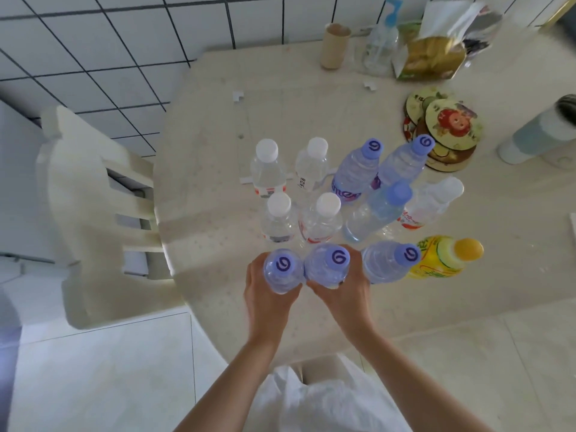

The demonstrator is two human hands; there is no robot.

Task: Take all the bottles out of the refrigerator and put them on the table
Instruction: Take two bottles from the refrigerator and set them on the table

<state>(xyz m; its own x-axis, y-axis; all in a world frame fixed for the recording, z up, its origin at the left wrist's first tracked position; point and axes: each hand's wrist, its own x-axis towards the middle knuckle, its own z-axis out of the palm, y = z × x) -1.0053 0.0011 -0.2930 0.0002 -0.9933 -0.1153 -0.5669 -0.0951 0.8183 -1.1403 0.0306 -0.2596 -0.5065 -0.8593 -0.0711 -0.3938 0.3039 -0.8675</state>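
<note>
L hand (268,302) grips one clear plastic purple-capped water bottle (283,269), R hand (343,294) grips another (327,265), both upright at near edge of round cream desk (202,188), w/ other bottles behind.

A single head-worn wide-angle camera looked steeply down from close above the table (212,169), facing forward toward the tiled wall (124,42).

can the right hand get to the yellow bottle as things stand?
Probably not directly. The right hand grips a purple-capped bottle, and another purple-capped bottle stands between it and the yellow bottle. It would have to let go first, then go over or around.
</note>
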